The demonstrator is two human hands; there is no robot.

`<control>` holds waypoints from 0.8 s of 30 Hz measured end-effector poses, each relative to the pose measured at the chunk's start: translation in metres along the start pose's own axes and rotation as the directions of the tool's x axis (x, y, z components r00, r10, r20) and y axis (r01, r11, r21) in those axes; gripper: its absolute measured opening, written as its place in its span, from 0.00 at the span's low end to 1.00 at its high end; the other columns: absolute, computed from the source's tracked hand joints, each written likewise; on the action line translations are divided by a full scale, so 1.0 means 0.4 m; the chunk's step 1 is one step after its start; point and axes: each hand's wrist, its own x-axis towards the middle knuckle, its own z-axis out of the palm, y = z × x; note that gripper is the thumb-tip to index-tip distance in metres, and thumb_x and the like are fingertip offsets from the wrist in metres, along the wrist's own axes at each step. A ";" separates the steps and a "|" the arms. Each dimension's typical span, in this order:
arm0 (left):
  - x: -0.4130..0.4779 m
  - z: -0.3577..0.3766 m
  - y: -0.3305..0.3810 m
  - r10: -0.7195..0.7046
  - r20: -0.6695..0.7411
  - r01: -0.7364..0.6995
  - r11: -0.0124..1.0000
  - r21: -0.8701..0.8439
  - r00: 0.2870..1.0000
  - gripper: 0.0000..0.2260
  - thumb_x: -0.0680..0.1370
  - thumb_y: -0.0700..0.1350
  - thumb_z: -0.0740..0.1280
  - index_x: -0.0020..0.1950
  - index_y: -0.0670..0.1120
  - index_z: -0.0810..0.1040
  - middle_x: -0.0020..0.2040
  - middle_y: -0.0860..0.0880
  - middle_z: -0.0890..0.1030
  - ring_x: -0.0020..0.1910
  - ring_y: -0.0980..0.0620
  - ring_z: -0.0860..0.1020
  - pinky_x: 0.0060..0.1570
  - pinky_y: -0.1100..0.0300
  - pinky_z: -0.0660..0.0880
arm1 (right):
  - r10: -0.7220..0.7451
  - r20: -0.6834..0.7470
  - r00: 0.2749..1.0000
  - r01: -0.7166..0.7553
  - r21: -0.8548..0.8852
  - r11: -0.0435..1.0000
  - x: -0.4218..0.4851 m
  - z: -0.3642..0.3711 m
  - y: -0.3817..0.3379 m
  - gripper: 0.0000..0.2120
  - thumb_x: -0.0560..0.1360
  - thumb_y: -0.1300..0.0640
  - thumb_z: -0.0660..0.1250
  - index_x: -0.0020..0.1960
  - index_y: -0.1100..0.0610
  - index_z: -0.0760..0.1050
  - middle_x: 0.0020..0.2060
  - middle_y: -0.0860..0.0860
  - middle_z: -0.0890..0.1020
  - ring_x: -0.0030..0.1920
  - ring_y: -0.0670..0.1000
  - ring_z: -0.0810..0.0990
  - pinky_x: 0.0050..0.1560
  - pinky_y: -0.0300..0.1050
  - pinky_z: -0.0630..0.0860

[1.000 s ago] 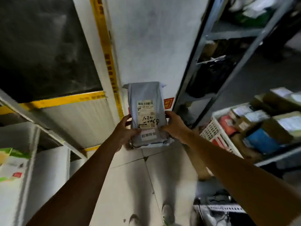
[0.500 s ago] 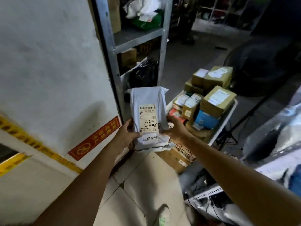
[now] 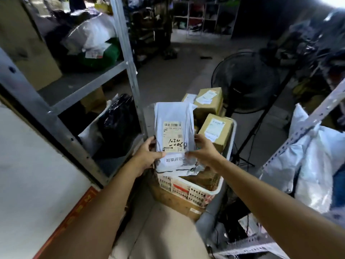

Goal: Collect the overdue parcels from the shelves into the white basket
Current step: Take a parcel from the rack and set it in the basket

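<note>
The view has swung round. A second ago the parcel (image 3: 173,114) was held up against a bare wall with the basket (image 3: 188,191) off at the right edge. Half a second ago the basket was drawing in behind it. Now the parcel hangs right over the basket's near half, with the rim showing just below its bottom fold.

The grip has not altered through the turn. The left hand (image 3: 147,156) clasps the parcel's left edge with its thumb on the front. The right hand (image 3: 204,148) clasps the right edge with its thumb lying across the lower corner of the label (image 3: 172,136). Both are closed firmly on the bag, neither spread. The parcel stands upright, label towards the camera, with handwritten figures and a white printed strip beneath.

The basket already holds several boxes (image 3: 214,128), stacked in its far half and rising above the rim. A fan (image 3: 248,81) stands beyond the basket and a shelf post (image 3: 128,58) to its left, with a black bag (image 3: 119,124) beside that post.

For the task, the carry looks done and the drop is what remains. The parcel is not yet inside. The likely move is to lower or release it onto the near side, where space seems free. The soft bag may slump against the boxes.
</note>
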 end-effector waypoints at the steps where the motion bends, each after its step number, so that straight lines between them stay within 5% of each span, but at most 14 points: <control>1: 0.032 0.013 0.021 0.010 0.016 -0.011 1.000 0.010 1.000 0.35 0.72 0.34 0.75 0.76 0.49 0.65 0.66 0.45 0.78 0.44 0.47 0.82 0.28 0.61 0.75 | 0.004 -0.017 1.000 -0.004 0.007 1.000 0.019 -0.020 -0.006 0.31 0.66 0.68 0.77 0.66 0.56 0.71 0.51 0.45 0.79 0.51 0.47 0.80 0.57 0.49 0.79; 3: 0.112 0.043 0.070 0.033 0.064 -0.035 0.999 0.023 0.997 0.36 0.73 0.32 0.74 0.76 0.48 0.64 0.68 0.45 0.76 0.40 0.51 0.81 0.27 0.59 0.76 | 0.007 -0.076 0.997 -0.007 0.002 1.000 0.074 -0.061 -0.012 0.32 0.66 0.68 0.77 0.67 0.56 0.72 0.51 0.44 0.79 0.52 0.47 0.79 0.56 0.47 0.78; 6: 0.223 0.071 0.149 0.053 0.140 -0.061 0.997 0.053 0.989 0.36 0.74 0.33 0.73 0.77 0.48 0.63 0.68 0.47 0.75 0.50 0.50 0.79 0.28 0.63 0.76 | 0.001 -0.166 0.986 -0.005 -0.022 1.000 0.157 -0.107 -0.028 0.32 0.66 0.66 0.78 0.66 0.55 0.73 0.55 0.47 0.79 0.56 0.48 0.79 0.50 0.37 0.75; 8: 0.311 0.078 0.194 0.075 0.196 -0.090 0.993 0.070 0.978 0.35 0.74 0.32 0.73 0.76 0.49 0.64 0.67 0.48 0.76 0.54 0.49 0.79 0.31 0.62 0.77 | 0.016 -0.223 0.975 -0.016 0.005 1.000 0.220 -0.127 -0.038 0.34 0.64 0.65 0.79 0.67 0.54 0.73 0.57 0.47 0.80 0.55 0.47 0.80 0.50 0.40 0.79; 11: 0.419 0.075 0.241 0.075 0.257 -0.105 0.989 0.105 0.963 0.35 0.74 0.32 0.73 0.76 0.48 0.64 0.64 0.49 0.77 0.47 0.51 0.80 0.30 0.63 0.77 | 0.051 -0.295 0.954 -0.042 0.036 0.998 0.301 -0.129 -0.056 0.35 0.65 0.66 0.79 0.68 0.54 0.71 0.55 0.46 0.79 0.50 0.41 0.80 0.46 0.39 0.79; 17: 0.579 -0.007 0.231 -0.036 0.279 -0.013 0.985 0.172 0.960 0.38 0.73 0.33 0.74 0.78 0.51 0.62 0.68 0.50 0.75 0.35 0.50 0.78 0.30 0.57 0.78 | 0.156 -0.290 0.944 -0.132 0.101 0.986 0.422 -0.041 -0.052 0.32 0.67 0.67 0.77 0.67 0.55 0.71 0.52 0.45 0.81 0.48 0.40 0.81 0.42 0.36 0.79; 20: 0.618 -0.058 0.192 -0.081 0.267 0.025 0.978 0.209 0.960 0.38 0.73 0.31 0.73 0.78 0.51 0.62 0.68 0.48 0.75 0.29 0.53 0.76 0.27 0.59 0.76 | 0.208 -0.255 0.944 -0.181 0.125 0.975 0.462 0.022 -0.031 0.35 0.67 0.65 0.77 0.70 0.54 0.68 0.58 0.49 0.80 0.50 0.48 0.83 0.43 0.44 0.83; 24: 0.658 -0.125 0.135 -0.141 0.249 0.083 0.970 0.229 0.958 0.35 0.73 0.31 0.72 0.76 0.51 0.65 0.68 0.49 0.76 0.34 0.49 0.78 0.28 0.58 0.76 | 0.248 -0.222 0.943 -0.234 0.085 0.968 0.508 0.099 -0.013 0.35 0.68 0.63 0.77 0.71 0.52 0.67 0.60 0.46 0.77 0.53 0.52 0.82 0.42 0.44 0.82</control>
